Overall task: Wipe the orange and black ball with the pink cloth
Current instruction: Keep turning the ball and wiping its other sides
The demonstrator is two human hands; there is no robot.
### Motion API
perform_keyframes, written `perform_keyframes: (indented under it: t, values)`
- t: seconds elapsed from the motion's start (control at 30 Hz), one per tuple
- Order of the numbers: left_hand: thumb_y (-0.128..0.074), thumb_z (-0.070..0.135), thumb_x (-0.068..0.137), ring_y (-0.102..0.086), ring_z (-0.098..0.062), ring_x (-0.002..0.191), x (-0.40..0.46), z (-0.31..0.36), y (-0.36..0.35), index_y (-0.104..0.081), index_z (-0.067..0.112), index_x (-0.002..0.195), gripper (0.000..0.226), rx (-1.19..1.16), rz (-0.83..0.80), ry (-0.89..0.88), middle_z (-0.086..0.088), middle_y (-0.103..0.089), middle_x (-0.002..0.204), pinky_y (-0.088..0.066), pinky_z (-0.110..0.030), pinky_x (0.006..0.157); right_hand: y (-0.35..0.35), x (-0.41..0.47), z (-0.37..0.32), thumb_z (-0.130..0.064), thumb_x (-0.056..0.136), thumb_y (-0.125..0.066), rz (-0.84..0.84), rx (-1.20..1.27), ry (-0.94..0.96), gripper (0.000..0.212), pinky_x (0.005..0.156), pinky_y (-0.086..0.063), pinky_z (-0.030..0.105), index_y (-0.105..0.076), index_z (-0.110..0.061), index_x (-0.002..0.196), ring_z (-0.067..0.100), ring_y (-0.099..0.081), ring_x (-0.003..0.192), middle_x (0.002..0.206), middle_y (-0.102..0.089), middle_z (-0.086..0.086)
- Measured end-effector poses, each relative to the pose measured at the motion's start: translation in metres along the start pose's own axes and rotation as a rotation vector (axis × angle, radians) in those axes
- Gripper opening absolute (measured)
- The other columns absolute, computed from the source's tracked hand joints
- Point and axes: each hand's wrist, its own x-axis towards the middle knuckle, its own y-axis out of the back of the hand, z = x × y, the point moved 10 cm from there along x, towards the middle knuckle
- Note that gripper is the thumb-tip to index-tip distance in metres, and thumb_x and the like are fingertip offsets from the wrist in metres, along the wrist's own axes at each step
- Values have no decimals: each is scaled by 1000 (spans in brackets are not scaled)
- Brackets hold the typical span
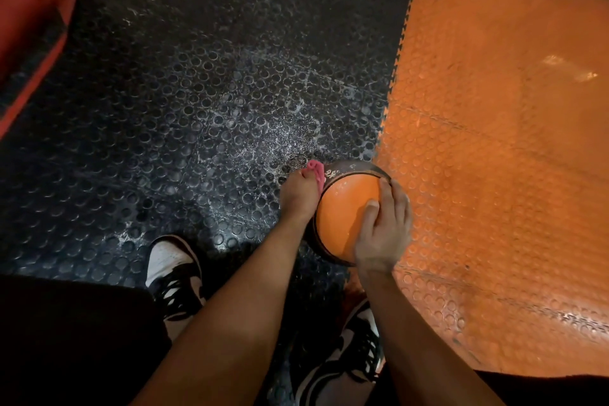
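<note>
Evidently the wiping is under way — the left hand (298, 196) pinches the pink cloth (317, 171) against the far-left side of the orange and black ball (346, 217), which sits on the floor where black mat (197, 108) meets orange mat (494, 141), steadied by the right hand (384, 227) spread flat on top — so the next move probably calls for dragging the cloth across the unwiped orange face.

Both hands flank the ball (349, 214); bare black mat (197, 92) beyond it, shoes (174, 273) crowd the near side.

Black studded mat (197, 102) meets orange mat (494, 141); two black-and-white sneakers (176, 277) below
</note>
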Motion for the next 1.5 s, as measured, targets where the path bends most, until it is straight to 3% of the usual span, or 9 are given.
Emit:
perform_keyframes:
  t: [0.17, 0.27, 0.37, 0.5, 0.6, 0.87, 1.07, 1.27, 1.5]
  values:
    - [-36, 40, 109, -59, -12, 72, -23, 5, 1, -65, 18, 98, 39, 9, 148, -202, 0, -65, 85, -41, -22, 53, 0, 0, 4, -36, 108, -35, -3, 37, -15, 50, 122, -32, 53, -58, -18, 149, 33, -42, 149, 159, -50, 4]
    - [-41, 37, 105, -52, -19, 132, -70, 13, -11, -54, 15, 145, 47, 100, 306, -456, -6, -57, 144, -47, -34, 107, 1, 3, 10, -35, 106, -35, -13, 49, -34, 52, 122, -32, 53, -58, -15, 148, 34, -42, 148, 158, -51, 7]
    - [-43, 30, 102, -36, -23, 146, -88, 17, -14, -45, 11, 152, 53, 147, 375, -480, -5, -45, 157, -28, -38, 123, -1, 4, 7, -34, 106, -36, -17, 31, 5, 51, 122, -32, 52, -58, -14, 148, 34, -44, 147, 157, -52, 8]
    - [-41, 31, 106, -66, -19, 97, -50, 22, 1, -66, 14, 116, 32, 64, 302, -354, -3, -69, 106, -54, -28, 77, -3, 2, 5, -38, 107, -34, -15, -12, 5, 52, 123, -29, 47, -58, -18, 149, 33, -43, 147, 157, -52, 4]
    - [-38, 40, 109, -49, -10, 52, -6, 4, -3, -62, 16, 80, 45, -41, 34, -49, 5, -56, 65, -34, -21, 44, -4, 1, 1, -42, 109, -31, -11, -19, 12, 53, 122, -29, 48, -58, -19, 149, 33, -42, 148, 158, -51, 3]
    - [-37, 43, 108, -58, -13, 65, -23, -4, 3, -64, 16, 94, 41, -94, 146, -130, 2, -61, 77, -42, -24, 52, 0, 0, 5, -34, 108, -35, -10, 42, 5, 50, 125, -28, 47, -58, -16, 148, 32, -42, 148, 158, -51, 5]
    - [-44, 31, 105, -34, -18, 150, -104, 5, -14, -46, 14, 153, 50, 2, 393, -535, -4, -43, 159, -27, -34, 123, 6, -3, 10, -27, 106, -36, -25, 82, 22, 50, 123, -30, 55, -56, -11, 149, 29, -41, 149, 159, -49, 9]
    - [-37, 43, 108, -56, -11, 65, -13, -26, -8, -67, 10, 99, 46, -140, 63, 13, -3, -66, 85, -45, -24, 54, 5, -8, 10, -27, 107, -38, -22, 84, 38, 48, 126, -27, 49, -56, -12, 149, 32, -40, 149, 159, -48, 8]
    - [-36, 47, 108, -56, -17, 68, -14, -35, -15, -64, 17, 90, 44, -206, -3, 86, -1, -61, 81, -45, -27, 64, 4, 18, 37, -39, 98, -40, -67, 232, -413, 47, 110, -41, 45, -57, -19, 137, 27, -51, 132, 139, -56, 0]
